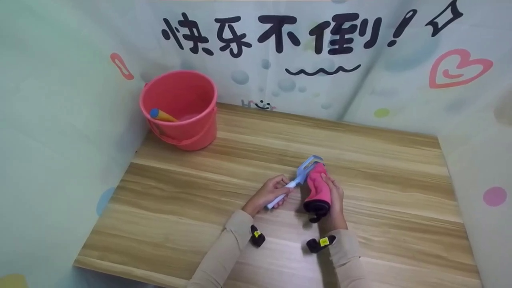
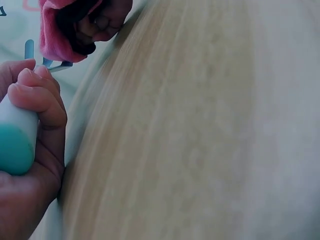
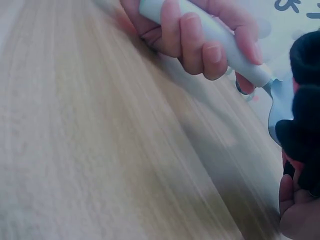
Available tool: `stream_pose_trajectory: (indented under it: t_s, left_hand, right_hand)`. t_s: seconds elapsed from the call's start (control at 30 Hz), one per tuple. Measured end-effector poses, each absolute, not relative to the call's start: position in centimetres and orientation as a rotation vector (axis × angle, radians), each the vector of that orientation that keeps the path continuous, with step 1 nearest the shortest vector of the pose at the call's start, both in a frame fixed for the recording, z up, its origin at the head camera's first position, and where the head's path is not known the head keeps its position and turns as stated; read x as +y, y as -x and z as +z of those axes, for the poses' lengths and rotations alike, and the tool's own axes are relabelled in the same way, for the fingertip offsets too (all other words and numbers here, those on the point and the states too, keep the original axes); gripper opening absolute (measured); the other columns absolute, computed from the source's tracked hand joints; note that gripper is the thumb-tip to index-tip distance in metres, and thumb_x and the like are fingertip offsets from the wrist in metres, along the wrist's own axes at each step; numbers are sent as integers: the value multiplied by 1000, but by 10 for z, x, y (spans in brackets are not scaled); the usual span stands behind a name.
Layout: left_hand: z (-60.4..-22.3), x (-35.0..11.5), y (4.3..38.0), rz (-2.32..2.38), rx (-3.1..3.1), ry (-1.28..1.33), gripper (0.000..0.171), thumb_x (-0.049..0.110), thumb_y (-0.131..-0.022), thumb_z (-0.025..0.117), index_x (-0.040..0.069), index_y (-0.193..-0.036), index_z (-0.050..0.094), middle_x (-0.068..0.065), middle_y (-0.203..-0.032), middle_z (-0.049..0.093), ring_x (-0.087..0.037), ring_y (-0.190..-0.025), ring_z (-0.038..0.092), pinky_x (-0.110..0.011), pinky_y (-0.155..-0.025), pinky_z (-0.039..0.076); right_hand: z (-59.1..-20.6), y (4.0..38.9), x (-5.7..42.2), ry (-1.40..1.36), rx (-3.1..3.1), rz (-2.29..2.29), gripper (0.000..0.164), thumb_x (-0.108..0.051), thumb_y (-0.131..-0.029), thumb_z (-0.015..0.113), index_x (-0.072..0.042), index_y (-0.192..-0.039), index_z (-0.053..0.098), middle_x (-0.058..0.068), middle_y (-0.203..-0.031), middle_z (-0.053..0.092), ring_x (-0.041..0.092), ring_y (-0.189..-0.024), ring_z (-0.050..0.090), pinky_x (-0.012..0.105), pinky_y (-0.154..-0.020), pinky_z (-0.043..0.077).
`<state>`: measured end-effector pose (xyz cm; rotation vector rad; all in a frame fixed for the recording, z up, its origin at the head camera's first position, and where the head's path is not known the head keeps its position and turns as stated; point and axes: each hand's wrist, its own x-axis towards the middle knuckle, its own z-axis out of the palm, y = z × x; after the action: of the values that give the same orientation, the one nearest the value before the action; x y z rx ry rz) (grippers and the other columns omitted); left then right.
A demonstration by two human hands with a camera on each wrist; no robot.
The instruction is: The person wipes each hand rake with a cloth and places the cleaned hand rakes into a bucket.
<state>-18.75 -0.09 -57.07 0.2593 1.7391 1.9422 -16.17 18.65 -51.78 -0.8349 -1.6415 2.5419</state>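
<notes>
My left hand (image 1: 275, 191) grips the pale handle of a small blue garden hand rake (image 1: 301, 174), its pronged head pointing away from me. In the left wrist view, the handle's end (image 2: 15, 150) is teal-green. My right hand (image 1: 337, 196) holds a bundled pink and black glove (image 1: 318, 188) from its right side. Black finger-like parts of the glove (image 3: 306, 105) hang toward me. The rake's head lies against the pink cloth, and the glove hides part of its prongs.
At the back left of the wooden table (image 1: 180, 208) stands a pink bucket (image 1: 196, 136). A yellow item with a blue end (image 1: 165, 115) leans inside it. Printed cloth walls (image 1: 256, 88) border the table at the back and sides.
</notes>
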Motion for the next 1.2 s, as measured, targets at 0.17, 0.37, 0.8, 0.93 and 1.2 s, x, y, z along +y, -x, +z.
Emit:
stream_pose_trajectory:
  t_s: [0.17,0.37,0.8,0.93,1.2]
  left_hand:
    - [-573,1,187,1950,1747,-239,20,11,-90,59,-1,-102,47,-6,-66,55,-8,-43,47,-18,-35,38]
    - [-575,2,187,1999,1733,-198,20,12,-91,58,1,-105,48,-4,-65,54,-8,-43,46,-19,-35,38]
    - [-571,1,188,1938,1805,-218,22,16,-89,62,4,-105,52,-7,-71,57,-9,-45,48,-19,-36,40]
    - [-570,-1,189,1918,1801,-226,20,14,-89,62,4,-103,51,-8,-70,57,-9,-44,48,-19,-35,39]
    - [-572,-5,190,1940,1743,-273,19,12,-89,60,1,-100,49,-7,-66,56,-10,-42,47,-20,-35,38]
  right_hand:
    - [-521,159,187,799,-1457,2655,11,-20,-96,51,-11,-96,57,-4,-74,65,5,-66,60,16,-61,50]
    - [-538,163,188,742,-1918,2319,6,-16,-87,63,-12,-86,59,-10,-77,60,1,-74,55,14,-69,46]
    - [-555,172,190,480,-2224,2241,6,-7,-84,66,-5,-87,62,-7,-89,63,3,-87,56,16,-78,43]
    - [-553,173,188,505,-2230,2227,10,-12,-83,68,-5,-88,62,-11,-88,62,2,-89,55,15,-80,42]
    - [-549,176,185,600,-2121,2226,10,-9,-83,67,-14,-77,60,-10,-83,60,1,-83,54,14,-72,43]
